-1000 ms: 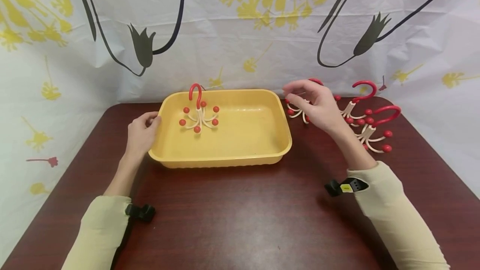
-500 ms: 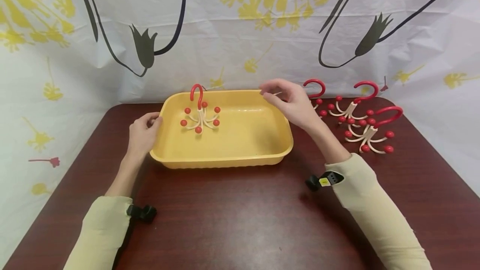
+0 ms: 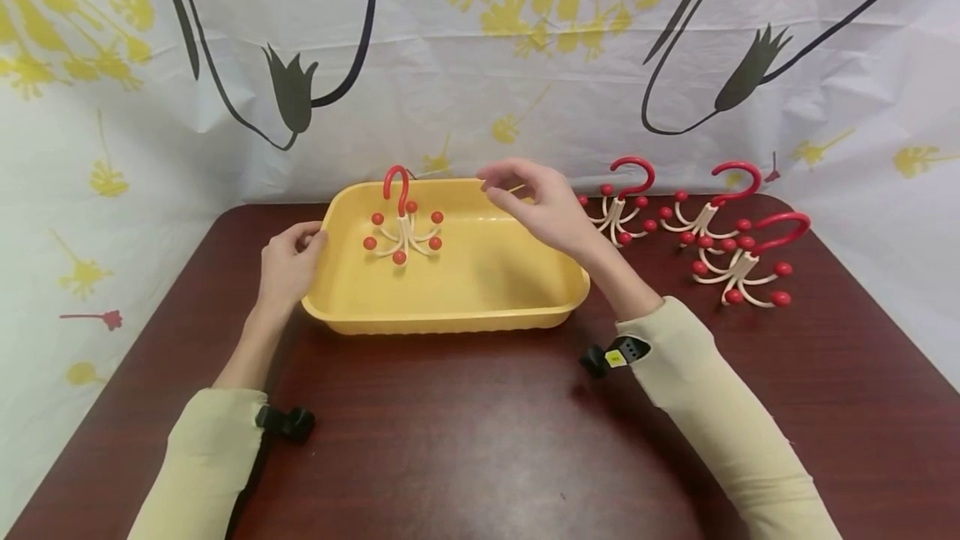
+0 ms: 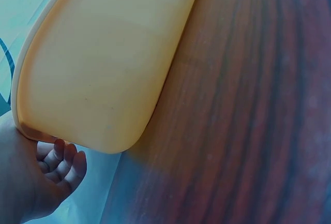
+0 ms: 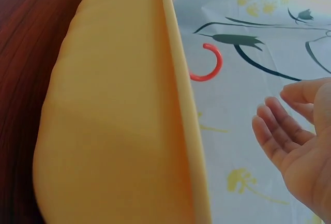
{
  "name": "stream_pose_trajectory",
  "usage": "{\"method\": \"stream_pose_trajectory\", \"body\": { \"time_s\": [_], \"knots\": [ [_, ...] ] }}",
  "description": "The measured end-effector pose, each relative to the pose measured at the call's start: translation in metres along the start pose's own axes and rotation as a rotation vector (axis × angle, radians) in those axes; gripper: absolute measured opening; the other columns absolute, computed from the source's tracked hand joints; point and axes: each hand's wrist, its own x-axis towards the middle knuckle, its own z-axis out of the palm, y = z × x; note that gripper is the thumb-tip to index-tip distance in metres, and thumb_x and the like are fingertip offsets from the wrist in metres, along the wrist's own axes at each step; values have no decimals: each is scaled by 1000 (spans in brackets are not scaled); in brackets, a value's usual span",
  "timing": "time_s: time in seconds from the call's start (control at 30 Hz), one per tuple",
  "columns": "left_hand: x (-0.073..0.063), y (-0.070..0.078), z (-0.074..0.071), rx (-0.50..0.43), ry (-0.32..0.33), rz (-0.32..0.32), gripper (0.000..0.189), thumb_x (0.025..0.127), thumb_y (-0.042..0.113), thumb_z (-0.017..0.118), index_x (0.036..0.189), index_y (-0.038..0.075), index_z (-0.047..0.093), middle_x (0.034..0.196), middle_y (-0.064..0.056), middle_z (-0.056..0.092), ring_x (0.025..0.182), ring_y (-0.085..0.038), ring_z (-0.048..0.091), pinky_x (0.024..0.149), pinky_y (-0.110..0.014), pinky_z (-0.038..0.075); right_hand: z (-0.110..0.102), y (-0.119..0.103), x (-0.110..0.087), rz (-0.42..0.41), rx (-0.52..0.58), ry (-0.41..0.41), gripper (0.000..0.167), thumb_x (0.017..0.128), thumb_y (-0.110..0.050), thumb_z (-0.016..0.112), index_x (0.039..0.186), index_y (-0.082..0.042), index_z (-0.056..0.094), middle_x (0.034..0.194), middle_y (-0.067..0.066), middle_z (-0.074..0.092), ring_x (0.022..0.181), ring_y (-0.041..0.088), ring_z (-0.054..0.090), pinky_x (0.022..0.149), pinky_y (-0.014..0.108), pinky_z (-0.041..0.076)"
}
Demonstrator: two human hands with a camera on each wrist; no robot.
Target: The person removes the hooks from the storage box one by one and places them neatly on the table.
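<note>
My left hand (image 3: 288,269) grips the left wall of a yellow plastic tray (image 3: 442,327), thumb at the rim; in the left wrist view its fingers (image 4: 64,164) curl outside the tray wall. Inside the tray, on the left, stands a hanger (image 3: 405,232) with a red hook on top and several cream arms tipped with red balls. My right hand (image 3: 543,207) hovers over the tray's right half, holding nothing, its fingers loosely bent and apart from the thumb. In the right wrist view this hand (image 5: 305,146) is beyond the tray rim, and the red hook (image 5: 220,63) rises past it.
Three similar hangers stand on the dark wooden table (image 3: 465,432) right of the tray: one close to it (image 3: 618,211), a second hanger (image 3: 705,219) farther right, and a third hanger (image 3: 741,269) nearer the front. A flower-patterned white sheet (image 3: 450,65) hangs behind the table.
My right hand has moved left, from beside the nearest right-hand hanger to above the tray, uncovering that hanger. The left hand keeps its grip on the tray, and the hanger inside stays put.
</note>
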Motion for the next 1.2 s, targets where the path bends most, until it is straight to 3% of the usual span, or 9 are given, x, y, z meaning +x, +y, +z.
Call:
{"method": "stream_pose_trajectory", "body": {
  "time_s": [0.5, 0.93, 1.2],
  "knots": [
    [1, 0, 0, -8, 3, 12, 35, 103, 23, 57, 123, -2, 69, 91, -13, 63, 71, -12, 53, 62, -16, 42, 39, -7, 33, 4, 27, -5, 26, 98, -8, 64, 123, -2, 67, 109, 10, 69, 100, 17, 64, 89, 35, 52],
    [1, -2, 0, -13, -3, 4, 36, 103, 25, 56, 124, -2, 69, 91, -13, 63, 73, -14, 54, 62, -16, 43, 79, 1, 54, 107, 33, -7, 35, 97, -9, 64, 130, 2, 61, 119, 13, 65, 106, 21, 63, 93, 32, 51],
    [1, -2, 0, -7, -4, 21, 35, 104, 23, 55, 124, -2, 69, 90, -13, 63, 72, -15, 54, 61, -16, 43, 91, 8, 67, 170, 56, 2, 45, 97, -17, 66, 138, 0, 56, 135, 15, 58, 122, 27, 57, 101, 33, 46]
  ]
}}
